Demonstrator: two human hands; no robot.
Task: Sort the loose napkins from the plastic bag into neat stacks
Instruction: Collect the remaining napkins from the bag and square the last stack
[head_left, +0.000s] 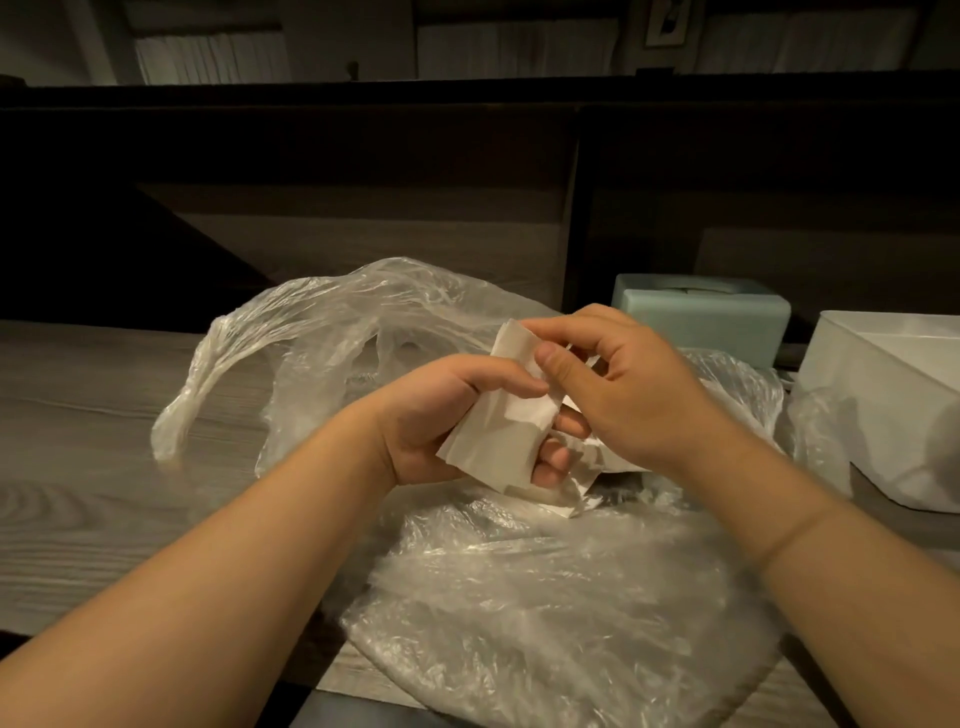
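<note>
My left hand (441, 415) cradles a small bundle of napkins (498, 441), fingers curled beneath and thumb across the top, so the sheets stay flat and squared. My right hand (613, 389) pinches the top napkin's upper edge between thumb and forefinger, I judge to peel or align that single sheet. I hold both above the plastic bag (519, 597), which lies crumpled and open across the surface (78, 467) toward its near edge, so strays drop back in. More napkins seem to lie under my hands inside the bag. At the surface's far right corner stand a pale green tissue box (701, 312) and a white container (883, 405), well clear of my hands.
</note>
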